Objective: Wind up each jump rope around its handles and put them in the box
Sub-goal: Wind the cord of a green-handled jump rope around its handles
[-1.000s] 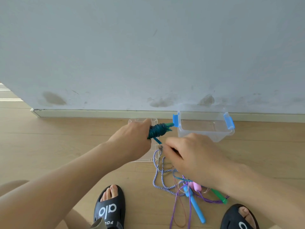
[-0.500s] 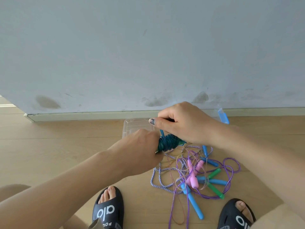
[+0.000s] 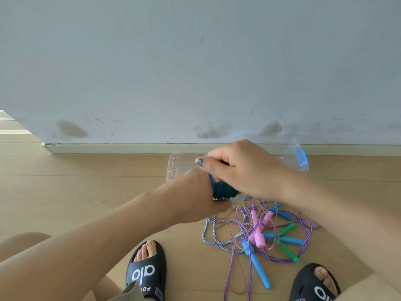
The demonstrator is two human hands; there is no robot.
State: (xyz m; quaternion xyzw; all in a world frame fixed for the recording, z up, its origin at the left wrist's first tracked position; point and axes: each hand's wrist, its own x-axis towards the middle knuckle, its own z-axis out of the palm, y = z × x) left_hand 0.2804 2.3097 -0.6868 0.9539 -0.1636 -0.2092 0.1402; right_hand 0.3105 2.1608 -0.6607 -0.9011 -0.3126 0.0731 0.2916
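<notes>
1. A person's left hand [image 3: 195, 192], centre frame, grips the handles of a teal jump rope [image 3: 223, 190], its fingers curled around them and mostly hidden behind the coil of wound cord.
2. The right hand [image 3: 243, 168], just above and to the right, is closed over the far side of that coil, apparently pinching the cord between thumb and fingers; the pinch itself is out of sight.
3. A second ago the right hand sat lower, below the coil, pulling cord up from the floor. It has since swung over the top toward the wall, laying on another turn.
4. Only a short blue tail [image 3: 238, 199] trails from the bundle, so this rope looks nearly wound.
5. The clear box [image 3: 302, 168], with its blue latch, stands against the skirting at centre right, largely hidden behind the right wrist; its lid [image 3: 180, 164] lies flat on the floor behind the hands.
6. In the lower right, a tangle of loose ropes [image 3: 260, 231] with pink, blue and green handles lies unwound between two black sandals.
</notes>
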